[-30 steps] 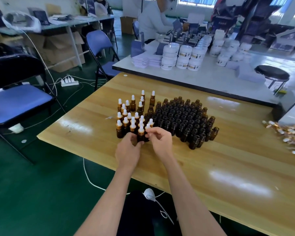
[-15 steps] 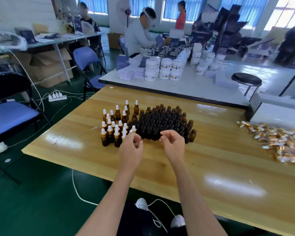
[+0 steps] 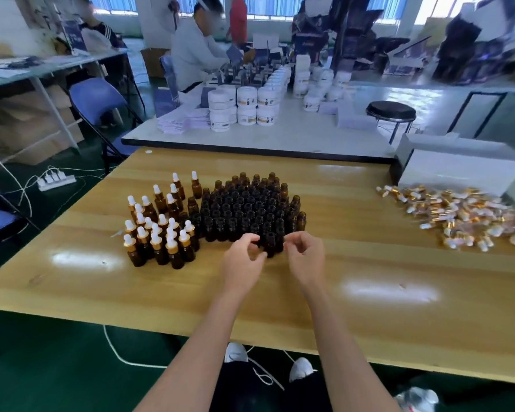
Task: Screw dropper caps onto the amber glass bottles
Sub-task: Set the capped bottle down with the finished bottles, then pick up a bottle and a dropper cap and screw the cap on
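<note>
The left hand [image 3: 244, 263] and right hand [image 3: 305, 260] hover with loose, empty grips, and the dropper caps [image 3: 458, 215] lie by the right edge of the tabletop [image 3: 369, 292], nearer the right hand.

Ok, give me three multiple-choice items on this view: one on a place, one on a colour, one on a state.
1. Where does the pile of loose dropper caps lie?
A) on the right part of the wooden table
B) on the floor
C) on a chair seat

2. What colour are the bulbs on the capped bottles?
A) black
B) white
C) green

3. What do the left hand and right hand hold?
A) a bottle each
B) one cap between them
C) nothing that shows

Answers:
1 A: the pile lies well to the right of the uncapped bottles, on the same table.
2 B: each capped bottle has a white bulb above a gold collar.
3 C: both hands hover just in front of the nearest uncapped bottles with loosely curled fingers, and nothing is visible in either.
</note>
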